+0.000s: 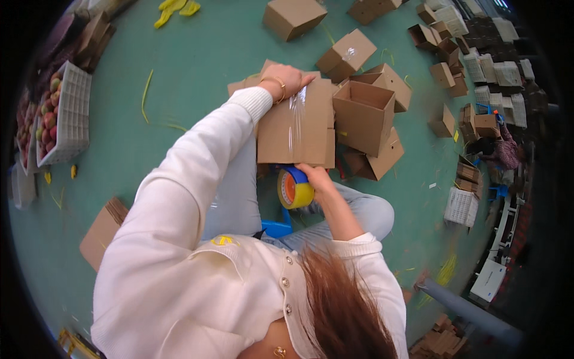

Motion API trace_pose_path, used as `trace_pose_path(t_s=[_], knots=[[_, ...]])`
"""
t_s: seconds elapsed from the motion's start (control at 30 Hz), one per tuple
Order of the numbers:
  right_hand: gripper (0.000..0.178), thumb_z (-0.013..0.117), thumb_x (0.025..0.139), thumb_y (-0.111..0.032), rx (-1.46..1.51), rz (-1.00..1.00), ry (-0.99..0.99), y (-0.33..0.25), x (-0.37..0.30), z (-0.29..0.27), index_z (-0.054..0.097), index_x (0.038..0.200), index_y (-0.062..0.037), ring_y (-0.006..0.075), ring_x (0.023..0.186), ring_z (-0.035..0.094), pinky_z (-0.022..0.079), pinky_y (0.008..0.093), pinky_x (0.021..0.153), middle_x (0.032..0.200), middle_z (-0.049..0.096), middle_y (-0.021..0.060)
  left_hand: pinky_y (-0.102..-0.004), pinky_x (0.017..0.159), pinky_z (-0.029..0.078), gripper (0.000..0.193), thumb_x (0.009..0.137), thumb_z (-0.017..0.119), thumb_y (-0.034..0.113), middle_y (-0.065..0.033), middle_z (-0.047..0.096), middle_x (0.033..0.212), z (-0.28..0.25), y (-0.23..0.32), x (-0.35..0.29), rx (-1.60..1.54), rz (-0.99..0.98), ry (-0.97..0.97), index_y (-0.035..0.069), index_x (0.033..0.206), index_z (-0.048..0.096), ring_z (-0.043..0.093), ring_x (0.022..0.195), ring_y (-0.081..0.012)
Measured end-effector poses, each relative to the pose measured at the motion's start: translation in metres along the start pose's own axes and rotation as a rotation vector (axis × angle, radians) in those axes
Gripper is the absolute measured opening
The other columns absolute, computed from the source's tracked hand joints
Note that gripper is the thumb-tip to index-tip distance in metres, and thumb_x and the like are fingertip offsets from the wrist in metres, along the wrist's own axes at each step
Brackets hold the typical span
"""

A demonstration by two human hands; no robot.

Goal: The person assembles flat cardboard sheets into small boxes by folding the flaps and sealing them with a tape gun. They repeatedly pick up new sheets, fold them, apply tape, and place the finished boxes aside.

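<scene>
A brown cardboard box (275, 134) rests in front of my legs, a shiny strip of clear tape running along its top. My left hand (286, 81) grips its far end, thumb toward the tape strip and the other fingers partly hidden. Against the box's near edge, my right hand (318, 181) is closed around a blue tape dispenser (292, 174) carrying a large roll of yellowish tape (297, 196). The dispenser's cutting end is hidden behind the hand and the box edge.
Beside the box on the right stands an open carton (366, 116); several more lie beyond it. A white crate of apples (69, 113) is at the left, flattened cardboard (101, 233) near my left elbow. A grey pole (469, 308) slants at lower right. Another person (505, 149) sits far right.
</scene>
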State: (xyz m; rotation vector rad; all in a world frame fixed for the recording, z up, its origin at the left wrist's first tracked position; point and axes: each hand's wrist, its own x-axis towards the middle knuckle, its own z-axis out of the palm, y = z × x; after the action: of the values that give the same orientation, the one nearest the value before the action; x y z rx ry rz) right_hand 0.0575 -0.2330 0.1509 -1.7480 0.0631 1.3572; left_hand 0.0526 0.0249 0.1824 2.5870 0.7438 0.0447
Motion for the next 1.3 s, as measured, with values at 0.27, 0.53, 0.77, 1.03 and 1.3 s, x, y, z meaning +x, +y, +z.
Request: trace_pose_path(t_s=[0.27,0.53,0.77,1.03,1.3], knots=[[0.032,0.064,0.081,-0.021,0.042,-0.024,0.026,0.033,0.059,-0.001,0.060,0.101,0.0032,0.0170,0.077,0.061,0.050,0.0309,0.066,0.090,0.063,0.0104,-0.0412,0.072,0.050,0.055,0.092,0.032,0.051,-0.0152,0.067,0.087,-0.002,0.015,-0.004,0.022,-0.037,-0.087,0.009,0.096,0.068,0.063,0.083,-0.0337],[0.034,0.063,0.083,-0.026,0.093,-0.007,-0.011,0.034,0.095,-0.015,0.061,0.099,0.0031,0.0154,0.074,0.061,0.049,0.0292,0.065,0.087,0.064,0.0093,-0.0524,0.111,0.006,0.062,0.085,0.043,0.054,-0.0084,0.027,0.147,0.053,0.054,-0.094,0.194,0.703,0.087,0.020,0.137,0.038,0.019,0.138,-0.0257],[0.036,0.062,0.085,-0.031,0.054,-0.292,-0.069,-0.074,0.131,-0.068,0.062,0.097,0.0030,0.0141,0.072,0.061,0.049,0.0277,0.065,0.086,0.065,0.0083,-0.0516,0.110,0.015,0.053,0.082,0.053,0.036,-0.0077,0.036,0.141,0.026,0.106,-0.010,-0.085,1.031,0.299,0.017,0.130,0.046,0.024,0.136,-0.0249],[0.036,0.062,0.084,-0.035,-0.285,-0.535,0.185,-0.094,0.065,-0.106,0.060,0.088,0.0014,0.0240,0.072,0.061,0.048,0.0346,0.065,0.079,0.064,0.0131,-0.0382,0.091,0.045,0.036,0.080,0.054,0.019,-0.0165,0.058,0.116,0.098,-0.058,0.002,-0.131,-0.553,0.091,0.004,0.113,0.057,0.054,0.108,-0.0316],[0.049,0.064,0.080,-0.040,-1.011,-0.406,0.511,-0.014,0.169,-0.099,0.053,0.096,0.0045,0.0414,0.091,0.059,0.047,0.0471,0.080,0.094,0.061,0.0273,-0.0412,0.082,0.048,0.037,0.074,0.065,0.024,-0.0180,0.064,0.103,0.252,-0.038,-0.093,-0.272,-1.131,0.061,0.000,0.102,0.062,0.061,0.096,-0.0324]])
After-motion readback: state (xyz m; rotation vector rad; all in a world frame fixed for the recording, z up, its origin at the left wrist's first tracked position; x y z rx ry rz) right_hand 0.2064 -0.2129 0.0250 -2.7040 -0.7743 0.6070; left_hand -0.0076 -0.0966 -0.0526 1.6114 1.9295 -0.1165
